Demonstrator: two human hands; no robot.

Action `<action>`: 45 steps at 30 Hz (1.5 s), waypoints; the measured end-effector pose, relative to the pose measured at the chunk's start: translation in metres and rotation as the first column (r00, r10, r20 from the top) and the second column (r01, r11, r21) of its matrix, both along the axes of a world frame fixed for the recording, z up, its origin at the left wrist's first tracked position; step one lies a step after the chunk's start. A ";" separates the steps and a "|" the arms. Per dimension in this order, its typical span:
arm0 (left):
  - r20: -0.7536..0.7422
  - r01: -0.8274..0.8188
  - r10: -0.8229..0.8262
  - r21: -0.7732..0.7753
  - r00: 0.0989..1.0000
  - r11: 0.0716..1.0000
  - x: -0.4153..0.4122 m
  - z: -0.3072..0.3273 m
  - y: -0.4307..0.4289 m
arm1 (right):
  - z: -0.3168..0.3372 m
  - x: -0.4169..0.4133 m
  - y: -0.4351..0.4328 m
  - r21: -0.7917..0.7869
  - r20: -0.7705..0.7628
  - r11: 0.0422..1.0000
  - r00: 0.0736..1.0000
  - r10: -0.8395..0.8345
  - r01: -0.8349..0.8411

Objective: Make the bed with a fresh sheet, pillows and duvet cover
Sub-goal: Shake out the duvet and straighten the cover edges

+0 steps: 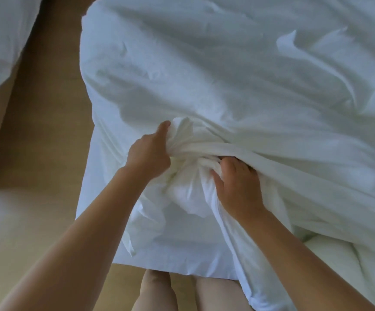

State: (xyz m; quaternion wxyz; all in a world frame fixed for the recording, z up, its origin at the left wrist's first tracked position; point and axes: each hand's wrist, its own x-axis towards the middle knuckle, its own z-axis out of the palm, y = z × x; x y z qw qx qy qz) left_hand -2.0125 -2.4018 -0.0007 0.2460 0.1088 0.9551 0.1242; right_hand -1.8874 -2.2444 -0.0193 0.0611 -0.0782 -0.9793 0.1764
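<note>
White fabric everywhere, so here's my read: the duvet cover (pixel 227 63) lies crumpled over most of the bed. The sheet (pixel 170 261) looks already on at the mattress corner nearest the person, and the puffy duvet (pixel 343 254) pokes out at lower right. Seems like the stuffing-the-cover step, working a corner. The left hand (pixel 148 153) is clenched on a bunched knot of cover, thumb sticking up. The right hand (pixel 238 187), just beside it, has its fingers dug into the folds, gripping too. Next I'd guess: pin that corner, drag the cover down over the duvet, then shake it flat.
</note>
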 end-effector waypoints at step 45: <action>0.684 -0.727 0.399 0.286 0.611 0.624 0.136 -0.010 -0.047 | 0.013 0.048 -0.062 -0.827 0.560 -0.016 0.822 -0.104 0.562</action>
